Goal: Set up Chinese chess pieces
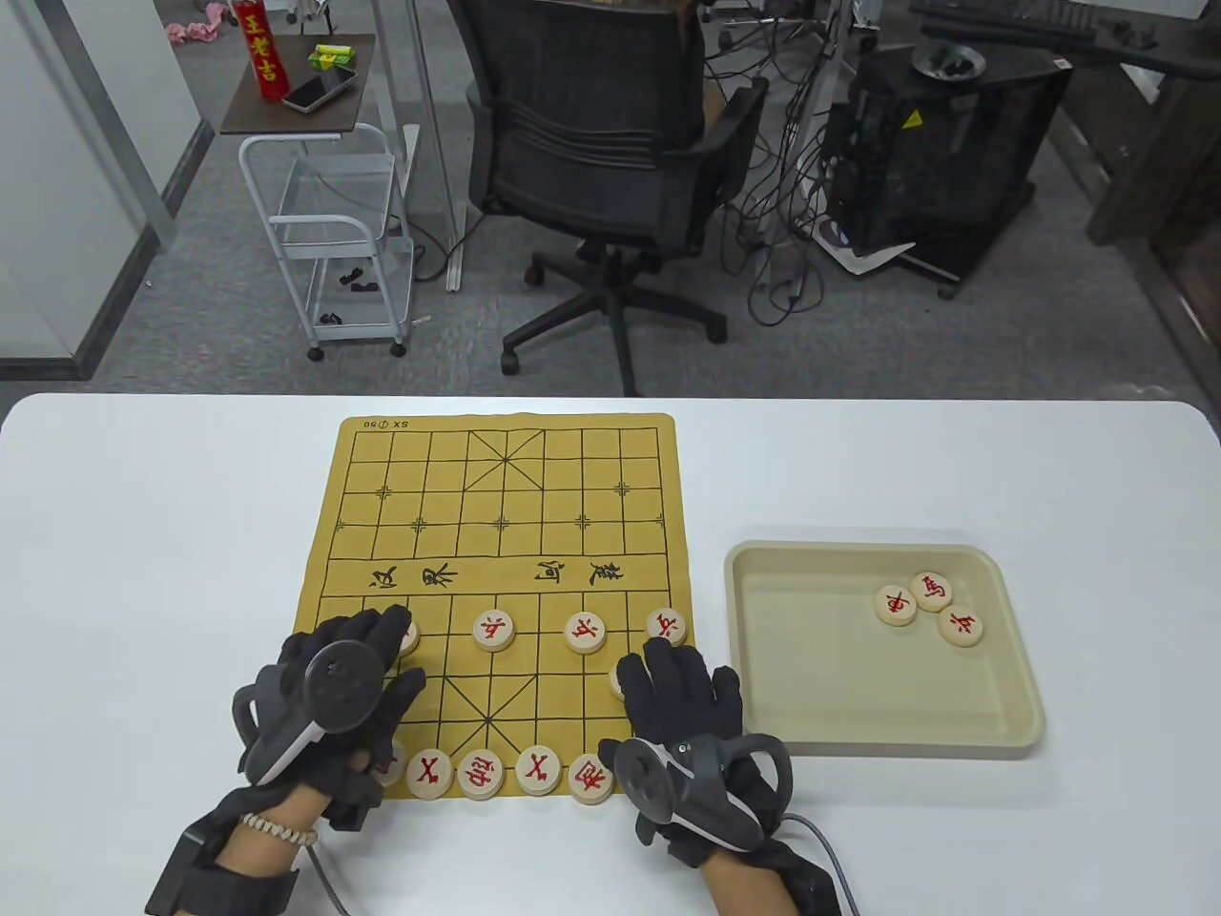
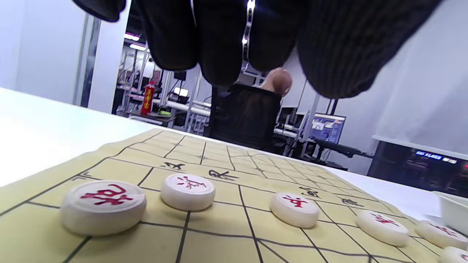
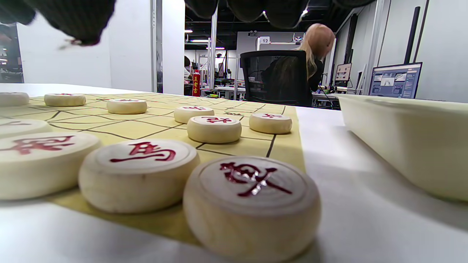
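A yellow chess board lies mid-table. Red-lettered wooden pieces stand on its near half: soldiers in one row and several pieces along the near edge. My left hand hovers over the board's near left with fingers spread and holds nothing; its fingers hang above a cannon piece. My right hand lies flat at the board's near right corner, empty, partly covering a piece. Its wrist view shows a chariot and a horse close up.
A cream tray stands right of the board with three loose pieces at its far right; its wall shows in the right wrist view. An office chair stands beyond the table's far edge.
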`<control>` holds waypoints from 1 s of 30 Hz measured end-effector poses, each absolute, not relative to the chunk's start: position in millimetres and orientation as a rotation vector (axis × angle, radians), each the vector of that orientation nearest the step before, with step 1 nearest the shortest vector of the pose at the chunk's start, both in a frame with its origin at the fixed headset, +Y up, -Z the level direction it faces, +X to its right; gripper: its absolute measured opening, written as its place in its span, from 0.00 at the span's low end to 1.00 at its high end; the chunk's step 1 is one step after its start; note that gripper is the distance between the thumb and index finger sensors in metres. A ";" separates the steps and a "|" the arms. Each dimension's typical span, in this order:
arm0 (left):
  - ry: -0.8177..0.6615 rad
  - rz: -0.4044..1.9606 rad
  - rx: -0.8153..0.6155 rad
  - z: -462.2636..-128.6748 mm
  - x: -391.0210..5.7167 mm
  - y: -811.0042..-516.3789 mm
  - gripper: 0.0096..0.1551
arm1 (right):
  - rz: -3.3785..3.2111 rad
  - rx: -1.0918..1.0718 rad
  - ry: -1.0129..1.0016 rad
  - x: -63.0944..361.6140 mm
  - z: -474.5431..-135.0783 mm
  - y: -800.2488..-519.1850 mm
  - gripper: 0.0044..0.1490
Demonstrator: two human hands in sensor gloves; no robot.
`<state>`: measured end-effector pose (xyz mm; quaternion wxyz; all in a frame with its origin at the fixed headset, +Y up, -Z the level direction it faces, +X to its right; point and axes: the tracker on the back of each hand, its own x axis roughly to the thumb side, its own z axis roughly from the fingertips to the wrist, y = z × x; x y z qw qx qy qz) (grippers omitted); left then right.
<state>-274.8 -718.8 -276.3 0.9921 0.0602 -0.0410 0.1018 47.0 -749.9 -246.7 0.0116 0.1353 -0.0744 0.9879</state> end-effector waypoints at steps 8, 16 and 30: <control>-0.096 0.182 0.187 -241.9 -289.9 -733.5 0.49 | 3.088 0.364 -0.203 50.7 -250.2 -749.6 0.56; -0.103 0.188 0.216 -239.1 -289.8 -731.6 0.49 | 3.078 -0.077 -0.189 100.9 -286.7 -721.6 0.53; -0.116 0.179 0.196 -239.9 -286.9 -733.3 0.49 | 3.122 -0.911 0.383 242.4 -390.8 -744.7 0.45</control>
